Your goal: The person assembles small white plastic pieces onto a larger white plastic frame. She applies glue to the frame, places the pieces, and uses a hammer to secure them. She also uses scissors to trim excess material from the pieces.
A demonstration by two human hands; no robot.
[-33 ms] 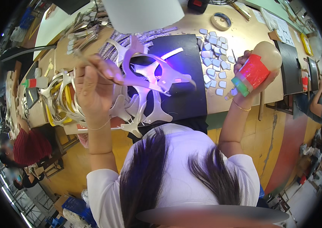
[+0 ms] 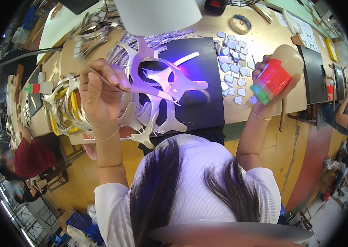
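Bottle (image 2: 278,75) in right hand (image 2: 286,90), fingers wrapped around its body, at the right over the table (image 2: 266,39). Left hand (image 2: 100,96) pinches strip (image 2: 153,90) between thumb and fingers, over the white pieces (image 2: 153,113) at the left.

Handling, judged by eye: bottle likely light, soft-walled, squeezable; best held round the red wrap, clear of the nozzle (image 2: 248,103). Fill level can't be told. Strip likely very light, thin, bendy; could flop or kink, smooth face may slip. Take it by the edges near 1 end. Neither looks fragile.

Looks: bottle has cream rounded base, red wrap, green collar, clear nozzle; tilted, base far right, nozzle pointing near left. Strip pale, narrow, purple-tinted under the light, running left to right; blurred at its left end. Whether it joins the curved loop beside it, can't tell. Black mat (image 2: 210,61) below, grey tabs (image 2: 232,57) between mat and bottle.
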